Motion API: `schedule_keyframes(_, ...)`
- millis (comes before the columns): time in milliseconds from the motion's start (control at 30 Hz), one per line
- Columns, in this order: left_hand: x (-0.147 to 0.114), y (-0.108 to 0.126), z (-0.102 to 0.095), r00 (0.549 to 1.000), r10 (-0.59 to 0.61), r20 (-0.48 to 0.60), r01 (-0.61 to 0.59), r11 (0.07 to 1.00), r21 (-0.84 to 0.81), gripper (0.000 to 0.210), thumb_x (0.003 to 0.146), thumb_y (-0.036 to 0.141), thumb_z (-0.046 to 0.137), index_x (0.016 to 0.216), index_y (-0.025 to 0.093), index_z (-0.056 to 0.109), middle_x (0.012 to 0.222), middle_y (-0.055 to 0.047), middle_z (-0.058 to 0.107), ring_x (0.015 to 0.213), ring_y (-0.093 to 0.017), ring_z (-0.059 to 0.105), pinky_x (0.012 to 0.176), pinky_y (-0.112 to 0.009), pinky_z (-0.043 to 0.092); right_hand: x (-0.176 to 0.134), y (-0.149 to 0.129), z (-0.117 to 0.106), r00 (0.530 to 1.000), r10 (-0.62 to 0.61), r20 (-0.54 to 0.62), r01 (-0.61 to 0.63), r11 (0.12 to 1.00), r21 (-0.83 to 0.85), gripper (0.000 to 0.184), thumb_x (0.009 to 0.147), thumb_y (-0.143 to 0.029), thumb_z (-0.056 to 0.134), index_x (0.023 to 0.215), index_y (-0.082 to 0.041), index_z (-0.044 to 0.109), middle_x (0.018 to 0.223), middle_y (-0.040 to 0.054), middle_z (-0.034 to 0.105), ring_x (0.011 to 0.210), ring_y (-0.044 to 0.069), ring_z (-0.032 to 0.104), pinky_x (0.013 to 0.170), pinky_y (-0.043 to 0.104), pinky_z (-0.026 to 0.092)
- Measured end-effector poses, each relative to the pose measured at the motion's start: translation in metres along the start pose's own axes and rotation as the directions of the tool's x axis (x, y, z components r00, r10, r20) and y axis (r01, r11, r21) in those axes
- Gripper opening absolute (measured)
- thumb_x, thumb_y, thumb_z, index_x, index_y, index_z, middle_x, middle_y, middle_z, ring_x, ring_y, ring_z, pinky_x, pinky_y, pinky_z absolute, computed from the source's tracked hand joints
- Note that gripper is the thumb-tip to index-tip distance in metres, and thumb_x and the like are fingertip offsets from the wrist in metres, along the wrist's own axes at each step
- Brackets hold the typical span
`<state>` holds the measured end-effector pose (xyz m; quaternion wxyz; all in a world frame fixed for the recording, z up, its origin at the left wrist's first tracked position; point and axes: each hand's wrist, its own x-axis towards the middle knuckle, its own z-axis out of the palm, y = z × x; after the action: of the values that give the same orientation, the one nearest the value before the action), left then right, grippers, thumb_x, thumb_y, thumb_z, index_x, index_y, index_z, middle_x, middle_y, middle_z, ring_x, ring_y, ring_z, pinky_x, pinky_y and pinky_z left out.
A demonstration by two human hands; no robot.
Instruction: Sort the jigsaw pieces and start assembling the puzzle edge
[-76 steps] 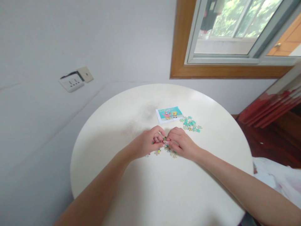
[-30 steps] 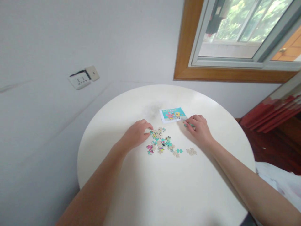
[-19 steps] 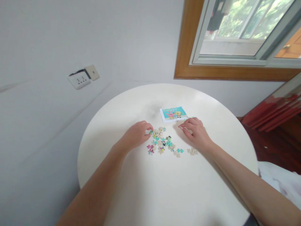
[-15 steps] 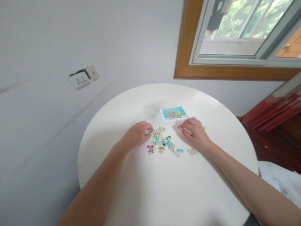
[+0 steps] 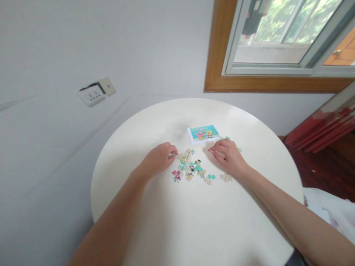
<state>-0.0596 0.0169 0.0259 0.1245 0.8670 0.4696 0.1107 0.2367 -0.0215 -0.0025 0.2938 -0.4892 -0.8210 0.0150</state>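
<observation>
A: Over to the head view! Where's the play?
B: On the round, smooth white worktop: small, flat jigsaw pieces in teal, beige and pink lie spread between the hands, nearer the person than a rectangular teal-and-white paper sheet with two cartoon figures.
A: And the step?
B: Handling single pieces, by the look of it. The next move presumably calls for a light pinch, as the pieces are thin and overlap.
A: The left hand?
B: At the spread's left edge, thumb and forefinger nearly together, apparently pinching one thin puzzle piece, colour unclear.
A: And the right hand!
B: Near the sheet, fingers curled, tips barely parted; whether they hold anything, nobody can tell. Pale green pieces peek out behind it.
</observation>
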Motion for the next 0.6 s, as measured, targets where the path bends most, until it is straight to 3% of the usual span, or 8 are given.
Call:
schedule_keyframes(233,-0.005,0.000,-0.009,1.000,-0.001,0.026,0.002,0.999,-0.041,0.023,0.075,0.026,0.061,0.097,0.020,0.065,0.097,-0.004,0.062,0.081,-0.021,0.063,0.078,-0.033,0.050,0.000,0.000,0.000,1.000,0.000,0.005,0.000,1.000,-0.004,0.025,0.095,-0.028,0.049,0.098,-0.022,0.072,0.095,0.0088,0.066,0.093,0.024,0.054,0.085,0.040,0.038)
schedule_keyframes(333,-0.004,0.003,-0.005,0.999,0.041,-0.011,-0.041,0.999,-0.031,0.030,0.076,0.031,0.065,0.104,0.020,0.064,0.101,-0.006,0.060,0.091,-0.024,0.061,0.086,-0.037,0.048,0.000,0.000,0.000,1.000,-0.002,0.017,0.002,1.000,-0.003,0.024,0.095,-0.028,0.049,0.098,-0.022,0.072,0.095,0.0089,0.066,0.093,0.024,0.054,0.085,0.040,0.038)
schedule_keyframes(433,0.000,0.008,0.001,0.994,0.103,-0.023,-0.102,0.995,0.014,0.027,0.081,0.028,0.060,0.107,0.021,0.066,0.103,-0.008,0.059,0.100,-0.026,0.058,0.092,-0.039,0.045,0.000,0.000,0.000,1.000,-0.003,0.024,0.003,1.000,-0.002,0.024,0.094,-0.028,0.050,0.098,-0.022,0.073,0.095,0.0091,0.066,0.093,0.024,0.054,0.085,0.040,0.038)
schedule_keyframes(600,0.003,0.008,0.006,0.995,0.098,-0.022,-0.097,0.995,0.030,0.022,0.087,0.021,0.050,0.098,0.021,0.068,0.096,-0.007,0.063,0.093,-0.023,0.060,0.087,-0.034,0.047,0.001,-0.004,-0.001,1.000,-0.013,0.028,0.013,1.000,0.014,0.024,0.094,-0.025,0.050,0.098,-0.021,0.073,0.095,0.0092,0.066,0.092,0.024,0.054,0.085,0.041,0.039)
